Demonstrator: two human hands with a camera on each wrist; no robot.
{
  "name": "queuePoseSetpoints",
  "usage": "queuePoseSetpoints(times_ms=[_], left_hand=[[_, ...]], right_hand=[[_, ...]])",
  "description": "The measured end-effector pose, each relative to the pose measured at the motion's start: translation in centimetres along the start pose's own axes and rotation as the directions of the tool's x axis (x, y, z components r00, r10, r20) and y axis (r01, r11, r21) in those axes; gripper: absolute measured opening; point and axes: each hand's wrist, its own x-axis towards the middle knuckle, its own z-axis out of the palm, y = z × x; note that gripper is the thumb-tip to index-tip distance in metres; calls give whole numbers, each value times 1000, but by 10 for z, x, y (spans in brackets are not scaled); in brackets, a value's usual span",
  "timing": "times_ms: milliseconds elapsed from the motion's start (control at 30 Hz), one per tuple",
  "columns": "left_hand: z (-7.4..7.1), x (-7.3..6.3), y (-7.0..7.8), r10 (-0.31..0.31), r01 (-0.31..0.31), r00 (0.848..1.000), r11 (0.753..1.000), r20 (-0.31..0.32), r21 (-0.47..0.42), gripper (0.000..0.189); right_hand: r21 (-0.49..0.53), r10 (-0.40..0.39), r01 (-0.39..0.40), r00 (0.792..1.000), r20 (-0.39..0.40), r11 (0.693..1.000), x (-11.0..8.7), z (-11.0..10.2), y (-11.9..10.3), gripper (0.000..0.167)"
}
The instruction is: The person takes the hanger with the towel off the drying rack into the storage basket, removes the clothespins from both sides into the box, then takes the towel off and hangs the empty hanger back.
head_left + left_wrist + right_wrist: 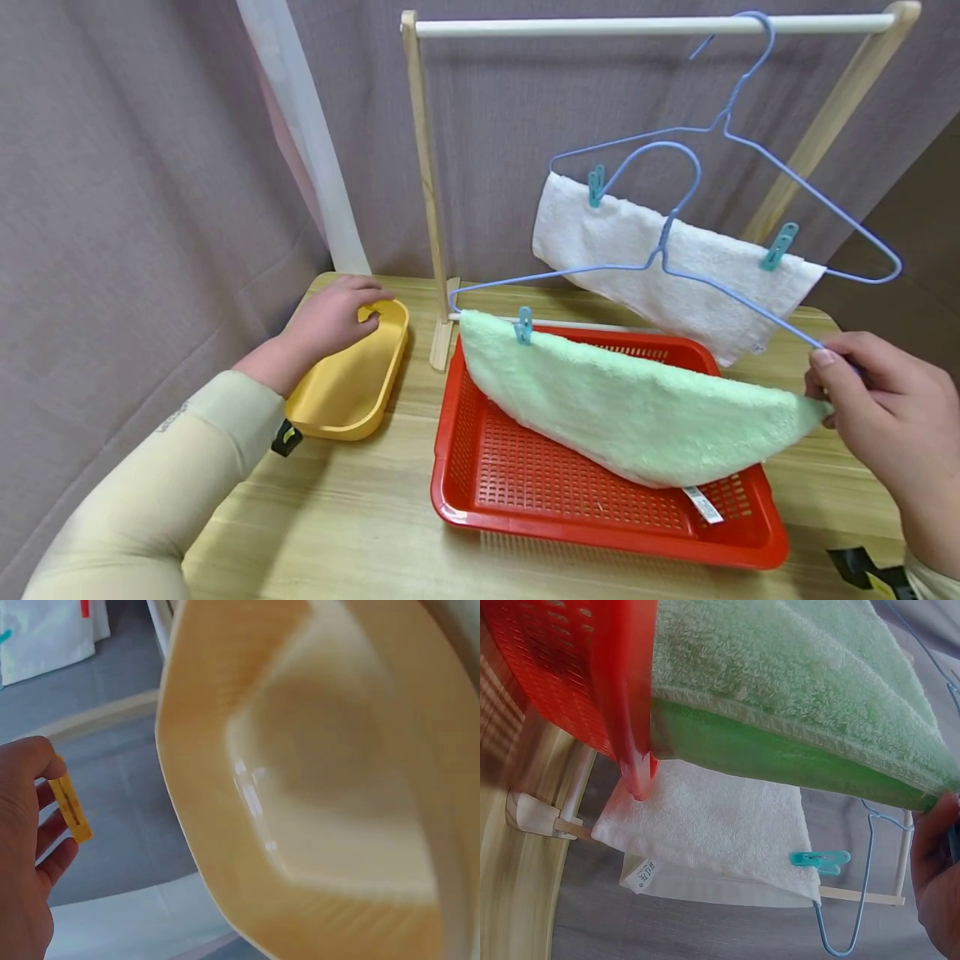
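Note:
My left hand [337,315] is over the far end of the yellow tray [386,408]. Between its thumb and fingers it pinches a yellow clothespin [71,810], plainest in the left wrist view. On the right, my right hand [888,400] grips the lower corner of a blue wire hanger [570,271] together with the end of a green towel [637,408]. The towel is draped over this hanger and sags above the red basket [600,537]. One teal clothespin [523,325] clips it near the left end. A white tag [702,504] dangles below.
Behind, a rack with a white rod [600,27] carries another blue hanger [813,196]. A white towel [592,233] hangs from it, held by two teal clothespins. The rack's wooden foot [441,346] stands between tray and basket. Grey curtain [150,167] surrounds the wooden table [360,517].

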Motion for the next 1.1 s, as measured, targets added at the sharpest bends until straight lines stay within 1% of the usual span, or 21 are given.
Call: queuePoseSetpoints(times_ms=[100,200,367,467,600,667,733,867,933,1000,1100], left_hand=[[3,6,-6,11,-13,998,999,65,37,37],[6,12,-12,28,-35,992,998,122,57,36],[10,19,-20,44,-60,983,995,180,85,32],[11,21,-23,12,-33,975,995,223,89,31],[14,23,-27,-48,21,953,996,300,90,33],[16,24,-30,-65,35,943,995,326,96,33],[20,26,-33,-70,38,939,994,336,100,30],[31,29,-38,-89,48,935,991,342,127,16],[36,30,-38,-90,43,933,989,348,141,17],[39,31,-39,-98,43,927,987,362,155,18],[43,33,-40,-105,47,921,986,376,161,16]], right_hand=[[-8,-6,6,1000,4,1000,0,0,0,9],[-4,-14,15,1000,7,1000,-1,0,0,11],[24,-15,15,1000,0,1000,-1,1,-1,32],[37,-13,13,1000,-3,999,-2,1,-1,35],[35,-28,28,1000,-2,999,-1,2,-1,29],[22,-40,40,999,3,999,0,2,-2,23],[3,-47,47,999,11,999,1,2,-3,17],[-31,-48,49,998,29,998,1,2,-5,10],[-38,-47,48,998,34,998,1,3,-5,11],[-34,-46,47,998,34,998,2,3,-5,11],[-31,-44,45,998,37,998,2,4,-5,11]])
